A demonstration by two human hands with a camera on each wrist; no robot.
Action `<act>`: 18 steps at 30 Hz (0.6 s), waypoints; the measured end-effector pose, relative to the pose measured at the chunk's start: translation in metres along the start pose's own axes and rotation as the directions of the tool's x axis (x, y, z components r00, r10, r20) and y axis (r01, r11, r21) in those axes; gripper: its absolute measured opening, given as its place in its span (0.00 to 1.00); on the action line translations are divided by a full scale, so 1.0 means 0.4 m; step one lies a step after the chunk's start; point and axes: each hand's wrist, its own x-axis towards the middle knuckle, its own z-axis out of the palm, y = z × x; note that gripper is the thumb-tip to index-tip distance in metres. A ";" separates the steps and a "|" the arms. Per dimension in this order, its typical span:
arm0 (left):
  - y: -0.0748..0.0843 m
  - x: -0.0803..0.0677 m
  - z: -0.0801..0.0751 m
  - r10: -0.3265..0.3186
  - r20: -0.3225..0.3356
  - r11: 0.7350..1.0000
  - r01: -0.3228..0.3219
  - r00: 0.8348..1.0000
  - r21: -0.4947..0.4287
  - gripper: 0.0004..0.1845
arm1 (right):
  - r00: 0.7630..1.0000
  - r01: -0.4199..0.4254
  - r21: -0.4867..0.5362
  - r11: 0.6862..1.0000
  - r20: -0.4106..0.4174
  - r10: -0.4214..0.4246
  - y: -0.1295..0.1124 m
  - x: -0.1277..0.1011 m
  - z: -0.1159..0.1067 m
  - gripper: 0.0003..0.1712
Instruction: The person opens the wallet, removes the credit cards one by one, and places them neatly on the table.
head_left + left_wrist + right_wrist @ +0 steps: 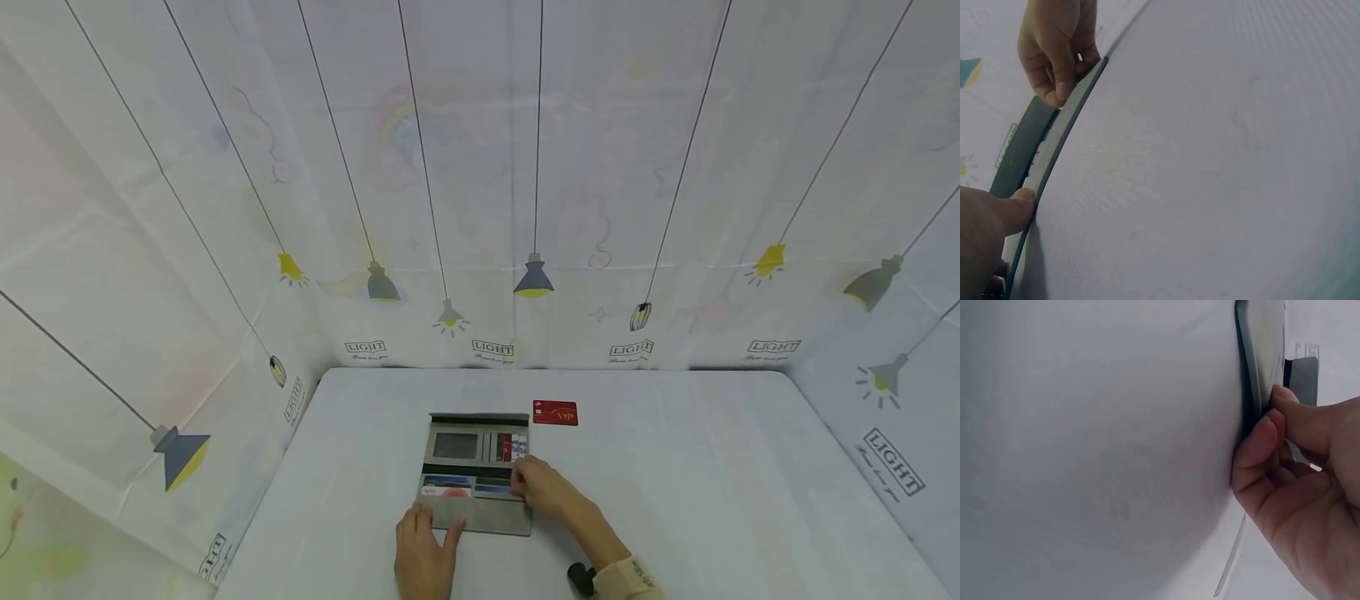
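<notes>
an open grey wallet lies flat on the white table, near the front edge and a little left of centre. its upper panel carries a clear window pocket and a row of upright cards; its lower panel holds cards tucked in sideways.

the left hand rests on the wallet's near left corner, fingers straight and spread, thumb laid on the lower flap. in the left wrist view the thumb presses the wallet's edge flat against the table.

the right hand sits at the wallet's right edge, fingers curled in at the card slots. in the right wrist view the fingertips pinch the wallet's edge; whether a card lies between them cannot be told.

a red card marked vip lies face up on the table, just beyond the wallet's far right corner, apart from both hands.

a white backdrop printed with hanging lamps encloses the table on three sides.
</notes>
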 end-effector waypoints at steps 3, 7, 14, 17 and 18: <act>0.004 -0.001 -0.004 -0.001 -0.001 1.000 0.001 1.000 0.002 0.32 | 0.999 0.048 0.006 0.999 0.023 -0.048 0.004 -0.003 -0.013 0.04; 0.008 -0.003 -0.009 -0.001 -0.003 1.000 0.001 1.000 0.003 0.32 | 0.995 0.086 0.016 0.996 0.055 -0.087 0.003 -0.008 -0.027 0.03; 0.006 -0.003 -0.007 -0.001 0.001 1.000 0.001 1.000 -0.001 0.33 | 0.995 0.080 0.035 0.996 0.059 -0.082 -0.005 -0.008 -0.034 0.02; 0.004 -0.004 -0.003 0.000 -0.004 1.000 0.000 1.000 -0.002 0.33 | 0.998 0.043 -0.006 0.999 0.040 -0.043 -0.013 -0.002 -0.024 0.04; 0.004 -0.005 -0.003 0.002 -0.004 1.000 -0.002 1.000 -0.003 0.33 | 0.999 0.027 -0.023 0.999 0.032 -0.026 -0.016 -0.001 -0.019 0.05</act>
